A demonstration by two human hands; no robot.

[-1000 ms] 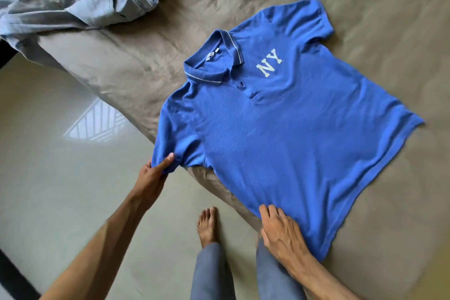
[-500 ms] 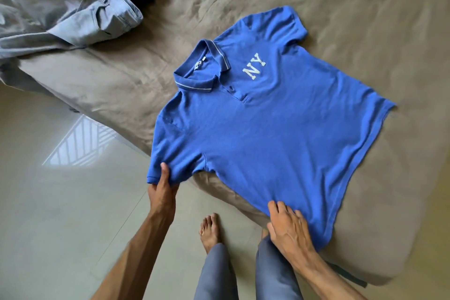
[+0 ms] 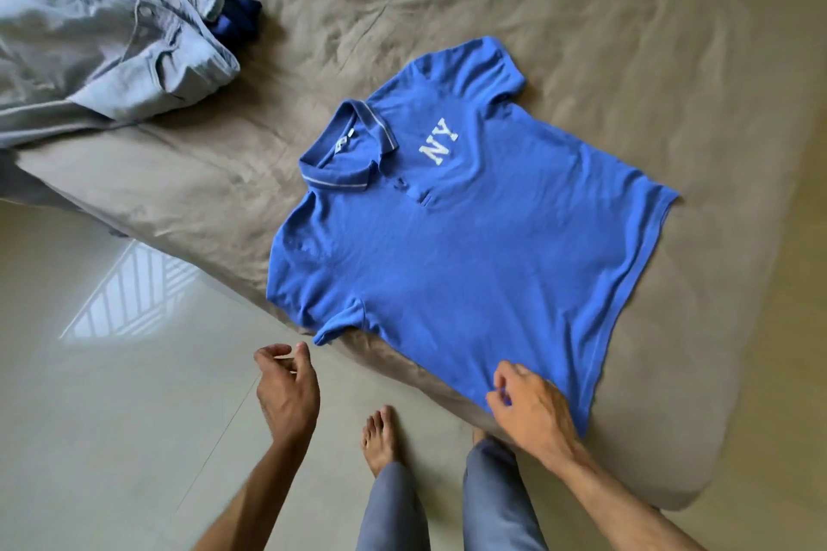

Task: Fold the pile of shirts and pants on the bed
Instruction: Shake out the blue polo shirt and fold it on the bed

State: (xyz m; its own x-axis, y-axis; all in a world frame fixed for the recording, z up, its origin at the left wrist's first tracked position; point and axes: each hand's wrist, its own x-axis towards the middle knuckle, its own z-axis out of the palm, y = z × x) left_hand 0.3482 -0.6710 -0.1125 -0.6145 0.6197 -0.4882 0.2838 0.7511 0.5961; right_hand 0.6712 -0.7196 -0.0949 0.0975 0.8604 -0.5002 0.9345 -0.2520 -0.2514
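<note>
white "ny" on the blue polo shirt (image 3: 470, 264).

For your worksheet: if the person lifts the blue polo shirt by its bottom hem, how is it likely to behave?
The blue polo shirt would probably flop and drape, since it lies limp and flat, following the bed sheet. It looks light: the right hand bunches its hem with fingertips alone. Its near sleeve overhangs the bed edge, so it may slide toward the floor when tugged.
</note>
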